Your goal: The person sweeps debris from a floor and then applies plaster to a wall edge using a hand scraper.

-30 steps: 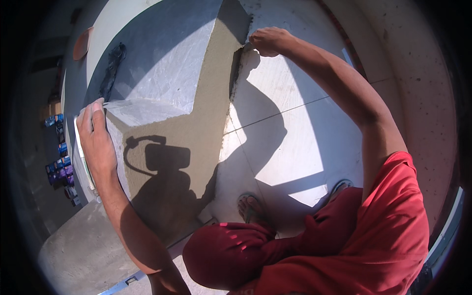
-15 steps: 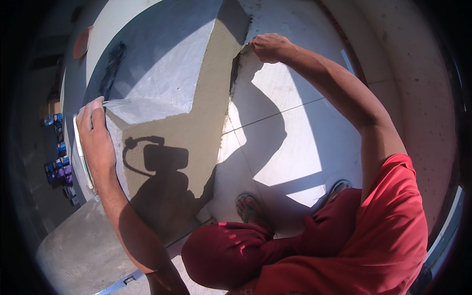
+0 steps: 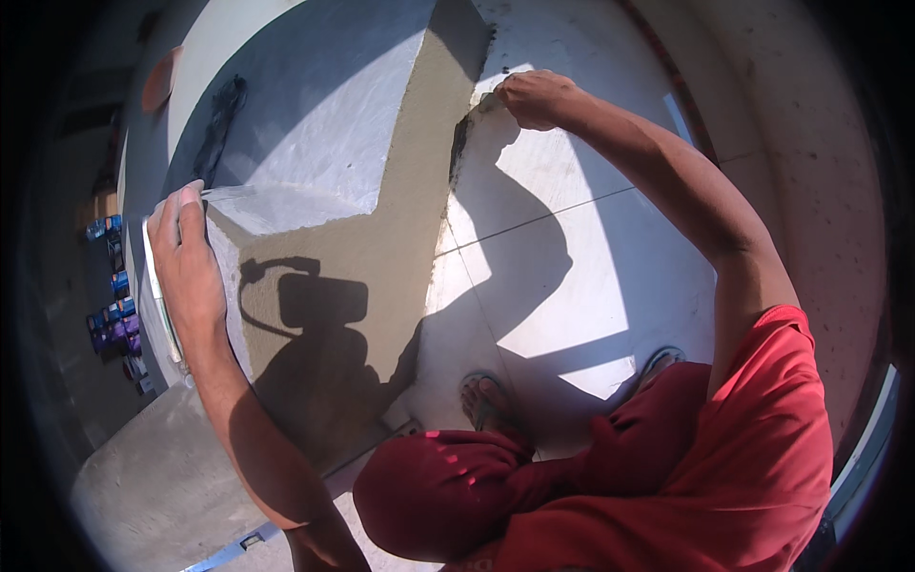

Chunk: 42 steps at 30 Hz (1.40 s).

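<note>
My left hand (image 3: 187, 257) rests on the top edge of a stepped block coated in grey plaster (image 3: 329, 238), its fingers stretched over the corner and nothing visible in them. Out at the far end of the block's foot, my right hand (image 3: 536, 99) is closed just above the pale tiled floor. A small greyish thing (image 3: 489, 101) pokes out of its fingers toward the joint between block and floor; its kind cannot be made out. Dark crumbs line that joint. Shadows of my head and arm fall across the block's face and the floor.
A dark, long object (image 3: 224, 119) lies on the upper grey surface. An orange-brown round thing (image 3: 160, 81) sits at the far left. Several blue and purple packages (image 3: 116, 324) are at left, lower down. My sandalled feet (image 3: 486, 400) stand on the tiles. A wall (image 3: 810, 191) curves along the right.
My right hand has shifted slightly right and toward me, away from the foot of the block. The left hand stays at the edge.
</note>
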Motion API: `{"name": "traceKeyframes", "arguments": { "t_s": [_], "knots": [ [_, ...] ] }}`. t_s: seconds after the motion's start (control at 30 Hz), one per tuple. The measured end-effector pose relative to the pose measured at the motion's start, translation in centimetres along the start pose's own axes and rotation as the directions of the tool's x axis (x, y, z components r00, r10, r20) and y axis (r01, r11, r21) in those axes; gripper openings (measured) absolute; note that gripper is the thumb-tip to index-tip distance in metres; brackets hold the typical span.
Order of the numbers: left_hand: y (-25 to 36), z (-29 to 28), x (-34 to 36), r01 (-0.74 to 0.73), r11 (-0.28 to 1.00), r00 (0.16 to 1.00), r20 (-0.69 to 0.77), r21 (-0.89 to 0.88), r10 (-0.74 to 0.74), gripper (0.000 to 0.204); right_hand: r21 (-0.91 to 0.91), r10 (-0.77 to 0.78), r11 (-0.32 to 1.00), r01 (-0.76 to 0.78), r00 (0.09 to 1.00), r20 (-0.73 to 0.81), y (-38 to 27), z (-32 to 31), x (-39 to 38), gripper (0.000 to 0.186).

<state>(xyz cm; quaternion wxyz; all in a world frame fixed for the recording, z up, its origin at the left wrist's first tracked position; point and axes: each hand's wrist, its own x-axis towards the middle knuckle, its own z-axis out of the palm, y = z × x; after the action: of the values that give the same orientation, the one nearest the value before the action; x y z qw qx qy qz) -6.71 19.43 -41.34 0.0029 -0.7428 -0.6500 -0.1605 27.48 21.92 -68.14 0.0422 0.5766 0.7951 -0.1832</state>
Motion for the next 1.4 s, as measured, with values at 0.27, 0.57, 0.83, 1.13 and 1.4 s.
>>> {"name": "traceKeyframes", "arguments": {
  "t_s": [0.27,0.57,0.83,1.13,1.4],
  "knots": [
    [0.0,0.1,0.1,-0.004,1.0,1.0,0.001,0.003,0.004,0.048,0.027,0.03,0.999,-0.031,0.999,0.023,-0.3,0.2,0.1,0.021],
    [0.2,0.1,0.3,0.012,1.0,1.0,0.009,0.006,-0.012,0.048,0.021,-0.01,1.0,0.011,0.999,-0.051,-0.5,1.7,0.5,0.019],
    [0.5,0.2,0.2,0.009,1.0,1.0,0.008,0.005,-0.009,0.048,-0.018,-0.006,1.0,0.006,1.0,-0.018,-1.4,1.6,-1.0,0.018],
    [0.2,0.1,0.2,-0.001,1.0,1.0,-0.006,0.021,0.001,0.048,-0.028,-0.067,0.997,0.066,0.997,-0.035,-1.6,2.6,-0.9,0.017],
    [-0.7,0.3,0.4,-0.004,0.999,1.0,-0.02,0.039,0.005,0.049,-0.057,-0.097,0.994,0.095,0.995,-0.032,-2.2,2.6,-1.3,0.017]
  ]
}}
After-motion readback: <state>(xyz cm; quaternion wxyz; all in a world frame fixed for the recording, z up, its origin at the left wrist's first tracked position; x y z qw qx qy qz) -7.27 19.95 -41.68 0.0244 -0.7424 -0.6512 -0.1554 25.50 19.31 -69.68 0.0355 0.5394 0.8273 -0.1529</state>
